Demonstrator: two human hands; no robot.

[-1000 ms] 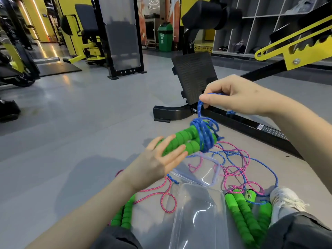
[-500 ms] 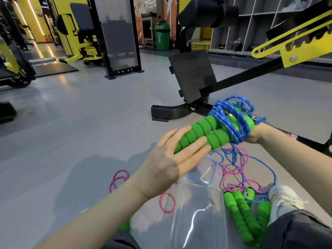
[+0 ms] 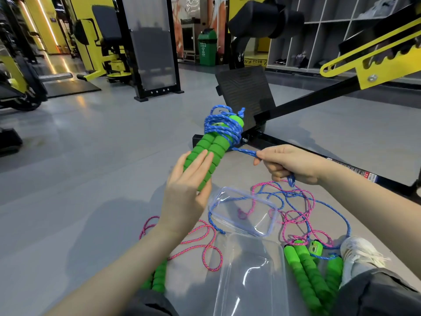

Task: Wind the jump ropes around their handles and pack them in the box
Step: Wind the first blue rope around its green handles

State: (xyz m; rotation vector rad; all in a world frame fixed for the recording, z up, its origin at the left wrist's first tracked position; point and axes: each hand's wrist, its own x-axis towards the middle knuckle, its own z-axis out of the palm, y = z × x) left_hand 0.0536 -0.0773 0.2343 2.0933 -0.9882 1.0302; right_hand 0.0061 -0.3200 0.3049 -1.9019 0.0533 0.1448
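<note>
Foam handles (image 3: 214, 147) look light and squishy — left hand (image 3: 185, 195) pinches them low (fingers flat), right hand (image 3: 289, 164) fisted around floppy blue rope (image 3: 222, 127).

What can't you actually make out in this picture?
All in the head view:
- Green handles at lower left: mostly hidden by the left forearm.
- Clear box: near end cut off by the bottom edge.
- Small green counter on the floor: too small to read.
- Blue rope inside the right hand: covered by curled fingers.
- Thumb of the left hand, under the held handles: hidden by the hand itself.
</note>
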